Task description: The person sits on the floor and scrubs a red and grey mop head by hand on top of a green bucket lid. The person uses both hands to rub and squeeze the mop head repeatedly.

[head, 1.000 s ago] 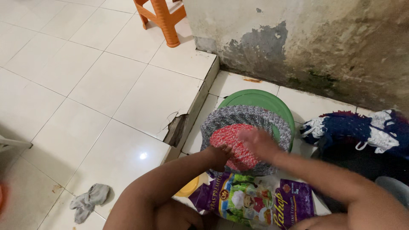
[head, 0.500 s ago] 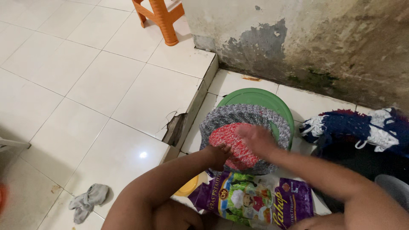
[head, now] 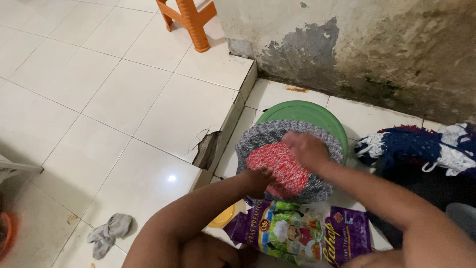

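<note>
Knitted and limp, the round grey-and-red mat (head: 285,161) lay draped over the green basin (head: 311,115) right of centre; it looked soft and light, perhaps wet, best taken by its rim. The left hand (head: 258,181) pinched its lower edge, and the right hand (head: 307,149) pressed flat on top. Compared with half a second before, the right hand had slid slightly up the mat.

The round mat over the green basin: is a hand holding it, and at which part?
The left hand grips the round mat at its near edge; the right hand lies on its top.
</note>
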